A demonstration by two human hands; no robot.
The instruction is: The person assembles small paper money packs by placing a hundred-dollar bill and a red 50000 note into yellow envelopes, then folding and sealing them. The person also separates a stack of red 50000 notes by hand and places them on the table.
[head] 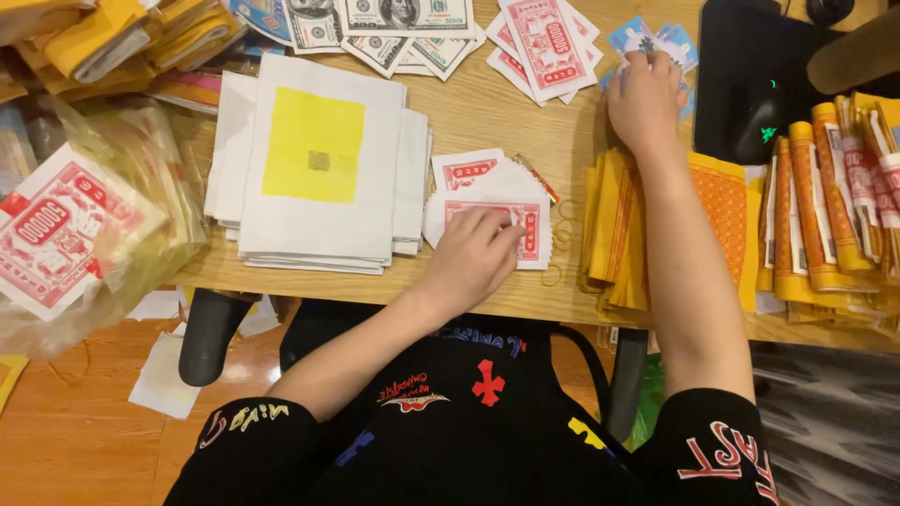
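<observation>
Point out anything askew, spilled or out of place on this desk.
Loose white paper scraps lie on the wooden floor under the desk edge, apparently fallen. A few thin yellow rubber bands lie scattered between the small red-and-white notes and the orange paper stack.

Two hands: left hand [473, 255], right hand [645, 98]. One stack of white sheets [319, 164], its top sheet bearing one yellow square [312, 145]. Two red-printed notes [497, 201] under the left hand. Roughly four loose rubber bands [561, 239]; overlap obscures the exact count. One black mouse [761, 126].
</observation>
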